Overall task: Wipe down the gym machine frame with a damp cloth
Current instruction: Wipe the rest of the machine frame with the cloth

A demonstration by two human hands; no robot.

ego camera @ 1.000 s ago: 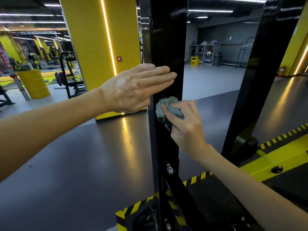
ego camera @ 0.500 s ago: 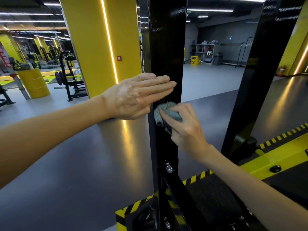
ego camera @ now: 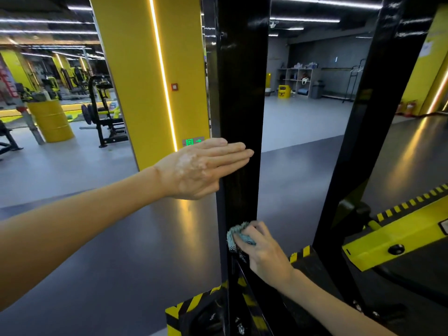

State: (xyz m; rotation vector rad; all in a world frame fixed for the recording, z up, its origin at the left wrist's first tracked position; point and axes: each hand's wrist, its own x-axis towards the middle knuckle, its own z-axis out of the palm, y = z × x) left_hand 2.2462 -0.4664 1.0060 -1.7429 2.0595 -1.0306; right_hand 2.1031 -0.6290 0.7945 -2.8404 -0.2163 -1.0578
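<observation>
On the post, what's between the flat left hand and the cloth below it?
Only bare black post, seen in the head view: nothing sits between the left hand and the cloth gripped by the right hand.

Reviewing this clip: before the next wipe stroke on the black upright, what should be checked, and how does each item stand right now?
1. Grip: ok; the right hand curls its fingers round the cloth.
2. Cloth contact: ok; it presses on the black upright, low down.
3. Path clear of the left hand: ok; it rests flat on the upright, well above the cloth.
4. Cloth dampness: cannot tell.
5. Room below: not ok; the striped base is close beneath, so an upward stroke looks likelier.
</observation>
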